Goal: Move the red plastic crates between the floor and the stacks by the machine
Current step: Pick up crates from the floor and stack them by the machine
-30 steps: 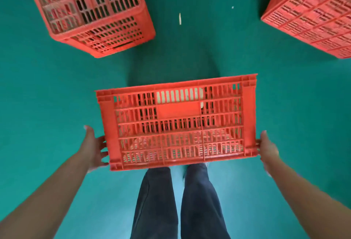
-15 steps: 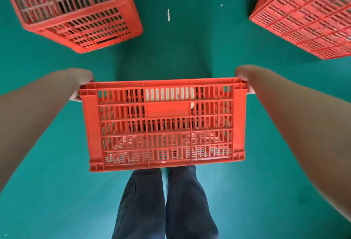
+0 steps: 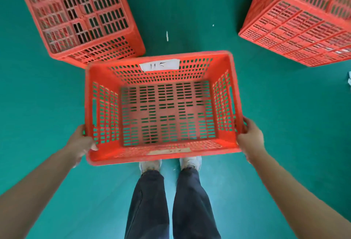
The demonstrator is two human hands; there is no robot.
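The crate [image 3: 167, 113] lies between the grips, long axis left to right; left grip [image 3: 80, 141] and right grip [image 3: 250, 136] each clasp a short end, equally near.

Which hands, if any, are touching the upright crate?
Touching, both. The head view shows the left hand gripping the upright crate at its left corner, thumb over the rim, and the right hand curled round its right wall.

This looks like a factory or warehouse floor. The floor [image 3: 284, 125] is a smooth, seamless green coating of the kind used in industrial buildings. Slotted red plastic crates are the only goods: an open crate [image 3: 167, 113] with a handwritten paper label [image 3: 159, 64] taped inside, a left crate [image 3: 79, 16] and a right crate [image 3: 303, 24].
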